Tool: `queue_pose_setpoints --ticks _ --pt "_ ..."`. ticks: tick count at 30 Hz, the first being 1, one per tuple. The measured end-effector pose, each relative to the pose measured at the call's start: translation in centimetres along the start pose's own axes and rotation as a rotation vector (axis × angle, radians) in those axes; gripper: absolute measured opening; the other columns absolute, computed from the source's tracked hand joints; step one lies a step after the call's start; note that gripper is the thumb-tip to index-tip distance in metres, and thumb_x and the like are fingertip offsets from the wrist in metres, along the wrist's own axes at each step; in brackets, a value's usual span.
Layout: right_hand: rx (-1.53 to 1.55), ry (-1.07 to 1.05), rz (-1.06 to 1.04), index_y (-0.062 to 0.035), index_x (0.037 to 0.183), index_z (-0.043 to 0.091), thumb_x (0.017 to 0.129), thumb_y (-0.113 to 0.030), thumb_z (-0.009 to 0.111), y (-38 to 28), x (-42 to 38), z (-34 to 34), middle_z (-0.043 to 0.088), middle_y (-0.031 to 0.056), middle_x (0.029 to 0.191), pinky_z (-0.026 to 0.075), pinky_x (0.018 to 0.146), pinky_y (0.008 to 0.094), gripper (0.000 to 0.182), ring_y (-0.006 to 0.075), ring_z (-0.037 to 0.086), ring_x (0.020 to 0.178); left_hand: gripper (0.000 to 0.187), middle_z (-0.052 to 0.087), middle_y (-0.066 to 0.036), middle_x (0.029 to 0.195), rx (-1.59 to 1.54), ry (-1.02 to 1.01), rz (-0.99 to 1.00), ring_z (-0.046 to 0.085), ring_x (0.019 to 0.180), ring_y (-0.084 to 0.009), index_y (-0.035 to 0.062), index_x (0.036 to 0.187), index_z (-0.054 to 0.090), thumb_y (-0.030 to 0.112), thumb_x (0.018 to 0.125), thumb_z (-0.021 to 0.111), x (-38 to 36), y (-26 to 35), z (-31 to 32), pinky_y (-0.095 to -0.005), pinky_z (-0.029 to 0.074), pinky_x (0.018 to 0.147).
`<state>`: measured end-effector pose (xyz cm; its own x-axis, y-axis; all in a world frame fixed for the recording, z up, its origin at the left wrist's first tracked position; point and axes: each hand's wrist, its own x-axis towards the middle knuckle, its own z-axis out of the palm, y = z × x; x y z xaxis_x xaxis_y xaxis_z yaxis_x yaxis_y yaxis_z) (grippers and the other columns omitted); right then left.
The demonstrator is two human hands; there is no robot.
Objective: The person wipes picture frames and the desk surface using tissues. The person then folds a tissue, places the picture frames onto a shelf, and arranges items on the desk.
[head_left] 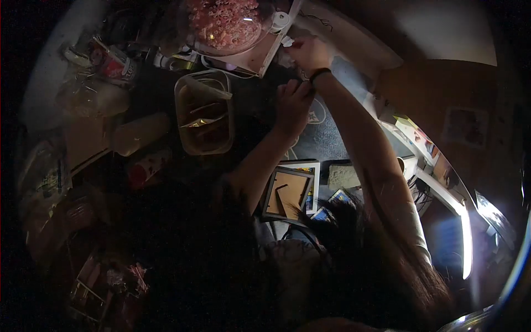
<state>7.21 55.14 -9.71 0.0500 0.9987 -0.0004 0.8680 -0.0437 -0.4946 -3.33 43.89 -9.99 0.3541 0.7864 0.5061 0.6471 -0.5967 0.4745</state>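
My right hand (310,53), with a dark band on its wrist, reaches to the far edge of the table. Its fingertips pinch a small white scrap (287,42), perhaps paper or tissue. Just below and to the left, my left hand (293,105) is closed with the fingers curled; shadow hides whatever may be in them. Both hands are beside the corner of a pale box or stand (262,66). On it are a white roll (280,21) and a round clear dish (224,25) full of pink, bumpy pieces.
A plastic tub (180,127) with packets inside stands left of my hands. Nearer me lie a picture frame (287,193), back side up, and a grey-green block (343,177). A bright lamp (466,243) is at the right. Dim packages (113,63) crowd the left side.
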Motion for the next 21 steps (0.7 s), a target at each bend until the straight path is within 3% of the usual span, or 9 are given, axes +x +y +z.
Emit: queue_pose_setpoints --ticks 1,5,7,8,10,13,17,20,21 --pt "0.048 0.094 0.106 -0.0154 0.086 0.072 0.07 -0.035 0.066 0.5 0.7 0.0 0.067 0.0081 0.078 0.051 0.067 0.0343 0.026 0.024 0.064 0.071 0.021 0.058 -0.004 0.097 -0.061 -0.007 0.019 0.053 0.089 -0.0253 0.0095 0.093 0.062 0.007 0.072 0.061 0.0 -0.3 0.0 -0.0394 0.04 0.076" --pt "-0.04 0.241 0.064 -0.0124 0.088 0.071 0.072 -0.035 0.068 6.0 4.4 3.4 0.068 0.0088 0.082 0.051 0.067 0.0335 0.028 0.0215 0.065 0.073 0.023 0.059 -0.003 0.096 -0.115 -0.054 -0.004 0.053 0.089 -0.0251 0.0109 0.094 0.065 0.007 0.071 0.063 0.5 -0.5 0.5 -0.0394 0.04 0.077" --pt "0.306 0.07 0.026 -0.0102 0.089 0.07 0.074 -0.033 0.069 4.2 2.5 0.6 0.068 0.0074 0.083 0.05 0.065 0.0313 0.027 0.0174 0.064 0.073 0.022 0.06 -0.004 0.093 -0.089 0.016 0.011 0.053 0.088 -0.0251 0.0095 0.092 0.066 0.006 0.07 0.063 0.6 -0.3 0.2 -0.0385 0.041 0.075" --pt "0.306 0.069 0.03 -0.0102 0.089 0.07 0.074 -0.033 0.069 3.0 1.2 -1.0 0.068 0.0074 0.083 0.05 0.065 0.0313 0.027 0.0174 0.064 0.073 0.022 0.06 -0.004 0.093 -0.091 0.012 0.01 0.053 0.088 -0.0251 0.0095 0.092 0.066 0.006 0.07 0.063 0.4 -0.1 0.4 -0.0385 0.041 0.075" --pt "0.337 -0.198 -0.128 -0.0097 0.087 0.07 0.076 -0.03 0.068 0.9 -0.4 -3.2 0.067 0.0067 0.082 0.05 0.064 0.0295 0.023 0.0142 0.062 0.07 0.02 0.059 -0.005 0.091 -0.124 0.117 -0.048 0.053 0.086 -0.0254 0.0074 0.09 0.066 0.006 0.07 0.064 0.4 0.1 0.9 -0.0378 0.042 0.072" --pt "0.33 -0.355 -0.223 -0.0093 0.085 0.071 0.075 -0.03 0.069 0.4 -0.8 -1.8 0.067 0.0061 0.082 0.049 0.062 0.0289 0.023 0.0119 0.062 0.069 0.019 0.058 -0.006 0.092 -0.138 0.061 -0.046 0.051 0.084 -0.0265 0.0055 0.088 0.064 0.006 0.069 0.064 0.2 0.2 0.6 -0.0377 0.042 0.07" --pt "0.178 -0.365 -0.162 -0.011 0.083 0.071 0.073 -0.032 0.068 -0.7 -0.2 -0.8 0.068 0.0063 0.08 0.05 0.061 0.0306 0.023 0.0128 0.063 0.068 0.023 0.054 -0.004 0.095 -0.099 -0.013 -0.065 0.049 0.085 -0.024 0.0042 0.09 0.062 0.009 0.068 0.059 0.0 0.5 0.2 -0.0357 0.04 0.071" --pt "-0.033 -0.256 -0.217 -0.0134 0.083 0.072 0.073 -0.032 0.066 -1.0 -0.2 -0.7 0.067 0.0091 0.077 0.05 0.06 0.0331 0.023 0.0189 0.064 0.068 0.025 0.053 -0.005 0.096 -0.082 0.032 -0.051 0.049 0.083 -0.0238 0.0041 0.091 0.062 0.009 0.066 0.059 -0.2 0.7 0.4 -0.0356 0.04 0.07" --pt "-0.142 -0.207 -0.246 -0.0148 0.086 0.071 0.074 -0.034 0.064 -1.0 -0.4 -0.7 0.067 0.008 0.083 0.05 0.065 0.0356 0.024 0.0238 0.063 0.073 0.027 0.053 -0.005 0.097 -0.086 0.01 -0.061 0.049 0.084 -0.0238 0.004 0.092 0.062 0.009 0.066 0.059 -0.3 0.7 0.6 -0.0355 0.04 0.07"
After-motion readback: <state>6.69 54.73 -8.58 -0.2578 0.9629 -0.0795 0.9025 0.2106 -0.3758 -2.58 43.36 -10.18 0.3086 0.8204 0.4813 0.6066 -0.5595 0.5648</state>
